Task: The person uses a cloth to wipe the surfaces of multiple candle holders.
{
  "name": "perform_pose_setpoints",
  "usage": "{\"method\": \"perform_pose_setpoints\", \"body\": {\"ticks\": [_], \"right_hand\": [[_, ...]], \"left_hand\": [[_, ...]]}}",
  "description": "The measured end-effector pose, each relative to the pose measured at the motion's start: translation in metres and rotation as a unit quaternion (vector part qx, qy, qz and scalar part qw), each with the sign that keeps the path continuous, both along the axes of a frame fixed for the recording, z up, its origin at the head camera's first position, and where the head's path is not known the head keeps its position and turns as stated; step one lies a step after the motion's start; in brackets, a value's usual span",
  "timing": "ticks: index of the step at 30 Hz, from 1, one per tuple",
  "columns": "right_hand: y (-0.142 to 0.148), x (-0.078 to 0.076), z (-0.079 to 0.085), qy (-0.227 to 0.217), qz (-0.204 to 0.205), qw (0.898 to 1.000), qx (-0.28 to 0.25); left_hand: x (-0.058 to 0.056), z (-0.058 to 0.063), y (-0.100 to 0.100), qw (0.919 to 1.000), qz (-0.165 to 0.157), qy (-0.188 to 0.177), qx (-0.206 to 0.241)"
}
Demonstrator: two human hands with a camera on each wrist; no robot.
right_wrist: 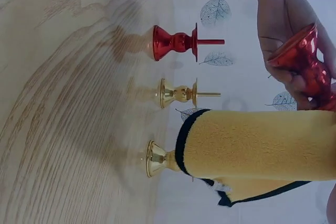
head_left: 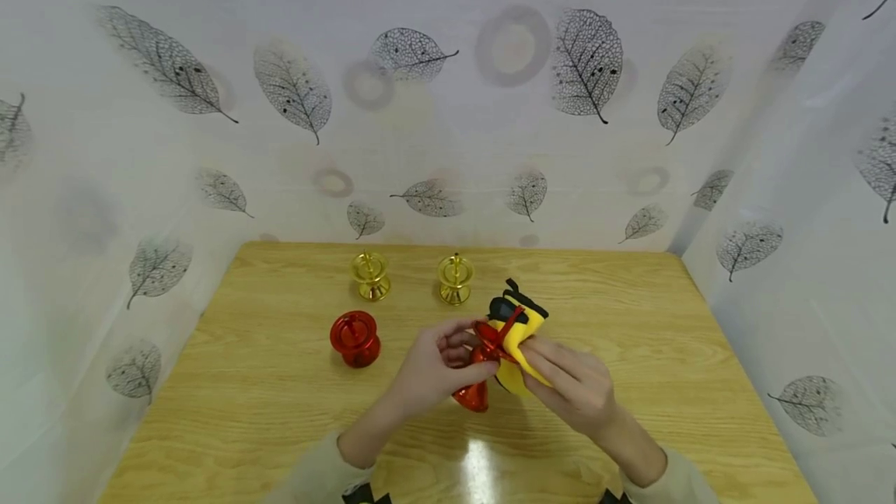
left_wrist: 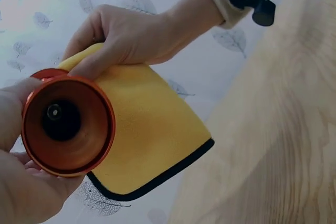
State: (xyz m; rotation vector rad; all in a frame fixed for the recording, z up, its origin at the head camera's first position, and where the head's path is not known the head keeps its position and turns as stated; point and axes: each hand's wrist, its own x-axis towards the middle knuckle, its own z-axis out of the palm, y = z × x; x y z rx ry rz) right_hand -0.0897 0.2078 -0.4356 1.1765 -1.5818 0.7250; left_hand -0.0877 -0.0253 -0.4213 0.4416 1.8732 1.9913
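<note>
My left hand (head_left: 430, 372) grips a shiny red candle holder (head_left: 474, 397) by its body, tilted and raised off the table. In the left wrist view its hollow base (left_wrist: 94, 145) faces the camera. A yellow cloth with black edging (head_left: 530, 327) is pinched in my right hand (head_left: 577, 389) and lies against the top plate of the candle holder. The head view shows the red spike in front of the cloth. Loose cloth (right_wrist: 252, 145) hangs down in the right wrist view and hides part of the held candle holder.
A second red candle holder (head_left: 355, 342) stands upright on the wooden table (head_left: 266, 411), left of my hands. Two gold candle holders (head_left: 371, 277) (head_left: 456, 283) stand farther back. Behind the table hangs a white curtain (head_left: 448, 123) with leaf prints.
</note>
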Motion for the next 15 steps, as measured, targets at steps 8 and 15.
{"method": "perform_pose_setpoints", "body": {"ticks": [8,15], "right_hand": [[-0.004,0.009,0.005,0.007,-0.084,0.996,0.023],[-0.004,0.018,0.007,-0.028,-0.098,0.993,0.057]], "left_hand": [[0.008,0.001,0.006,0.9879,0.067,0.116,-0.079],[0.010,0.001,0.005,0.9781,0.076,0.149,-0.124]]}}
